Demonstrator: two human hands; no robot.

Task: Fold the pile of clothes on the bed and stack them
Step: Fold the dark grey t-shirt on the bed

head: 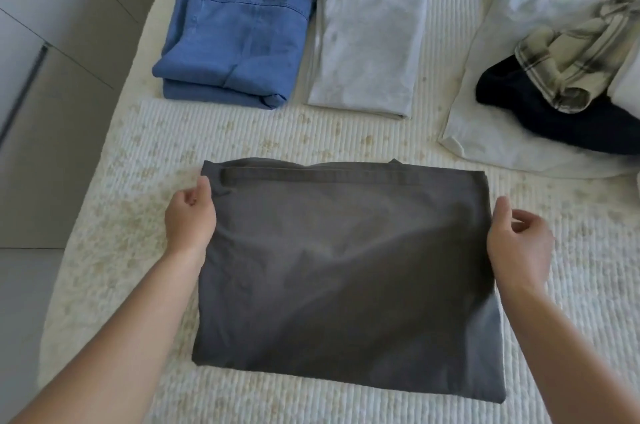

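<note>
A dark grey garment (pixel 346 271) lies folded into a flat rectangle on the bed in front of me. My left hand (pixel 190 219) sits at its upper left edge, thumb against the fabric and fingers loosely curled beside it. My right hand (pixel 519 240) is at the upper right edge, thumb touching the cloth while the curled fingers stay off it. A folded blue denim shirt (pixel 239 32) and a folded light grey top (pixel 370 42) lie side by side farther back. At the right is the unfolded pile: a plaid shirt (pixel 571 63), a navy garment (pixel 554 115) and a white one (pixel 491 132).
The cream ribbed bedspread (pixel 277 132) covers the whole bed. Its left edge runs diagonally beside grey floor and cabinet fronts (pixel 45 77). Bare bedspread shows between the grey garment and the folded items.
</note>
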